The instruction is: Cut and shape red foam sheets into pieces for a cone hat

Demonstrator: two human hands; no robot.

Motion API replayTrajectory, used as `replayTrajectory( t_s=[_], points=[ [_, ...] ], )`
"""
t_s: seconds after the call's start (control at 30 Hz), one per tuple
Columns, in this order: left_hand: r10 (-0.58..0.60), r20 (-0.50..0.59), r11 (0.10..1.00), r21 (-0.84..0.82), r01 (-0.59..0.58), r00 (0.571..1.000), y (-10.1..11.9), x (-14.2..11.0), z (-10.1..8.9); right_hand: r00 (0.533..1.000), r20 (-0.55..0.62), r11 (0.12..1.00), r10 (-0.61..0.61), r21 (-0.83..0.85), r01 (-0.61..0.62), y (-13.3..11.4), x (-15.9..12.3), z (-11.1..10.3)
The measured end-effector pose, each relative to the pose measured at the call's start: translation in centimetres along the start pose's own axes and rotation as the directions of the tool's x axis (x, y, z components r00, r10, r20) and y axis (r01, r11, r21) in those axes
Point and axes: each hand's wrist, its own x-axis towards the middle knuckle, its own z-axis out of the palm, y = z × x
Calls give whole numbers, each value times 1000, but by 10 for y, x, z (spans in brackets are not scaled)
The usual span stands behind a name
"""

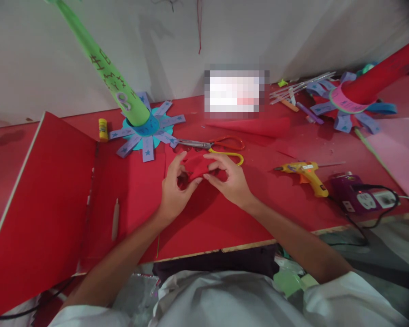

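Note:
A small piece of red paper (198, 164), folded or curved, is pinched between both my hands just above the red table. My left hand (176, 184) grips its left side, thumb below and fingers above. On its right side my right hand (229, 178) pinches the edge the same way. Right behind my fingers lie scissors (199, 144) with one orange-red and one yellow handle loop, partly covered by my right hand. Fingers hide some of the paper's shape.
A green paper cone (104, 63) with a flower-like base stands back left, beside a glue stick (102, 130). An upright red board (44, 213) and a pen-like stick (115, 220) are left. A glue gun (305, 172), purple power strip (356, 195) and red cone (385, 77) are right.

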Motion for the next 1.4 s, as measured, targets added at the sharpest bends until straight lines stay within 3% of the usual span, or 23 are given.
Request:
replayTrajectory(
  t_s=[0.37, 0.7, 1.4],
  points=[
    [53, 43, 998, 22, -54, 998, 3, 3, 0, 994, -111, 1000, -5, 18, 7, 7, 4, 1],
    [166, -116, 976, 158, -147, 979, 12, 7, -8, 982, -174, 997, 73, 6, -73, 15, 4, -2],
    [232, -61, 957, 194, -216, 971, 11, 5, -7, 978, -188, 995, 86, -40, -96, 17, 8, -7]
  ],
)
